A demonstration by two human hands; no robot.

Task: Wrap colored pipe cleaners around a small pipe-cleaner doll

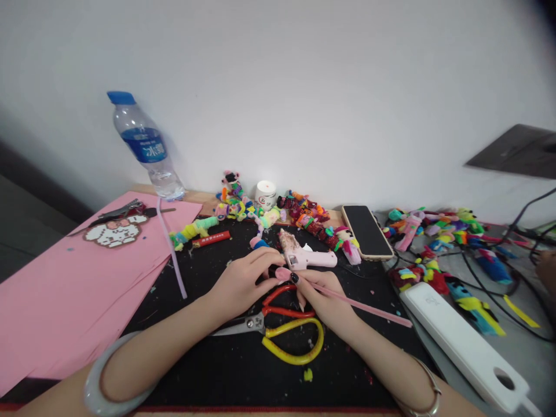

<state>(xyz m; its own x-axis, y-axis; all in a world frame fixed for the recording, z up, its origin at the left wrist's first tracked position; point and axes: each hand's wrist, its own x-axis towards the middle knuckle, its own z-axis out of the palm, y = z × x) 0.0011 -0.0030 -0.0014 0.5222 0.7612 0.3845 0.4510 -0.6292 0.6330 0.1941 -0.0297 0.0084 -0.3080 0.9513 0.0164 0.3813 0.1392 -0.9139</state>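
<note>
Between my two hands is a pink pipe cleaner, with one end bent into a small loop. My left hand pinches the looped end from the left. From the other side my right hand grips the same piece, its thumb on top, while the long straight tail runs out to the right over the wrist. Beneath the hands lie scissors with one red and one yellow handle, blades pointing left. Just behind the fingers rests a pale pink hot glue gun, its nozzle end stained brown.
Fuzzy pipe-cleaner figures line the back of the black mat. A phone, white cup and water bottle stand near the wall. Pink sheets lie left; a white power strip and cables lie right. Another person's hand shows at the right edge.
</note>
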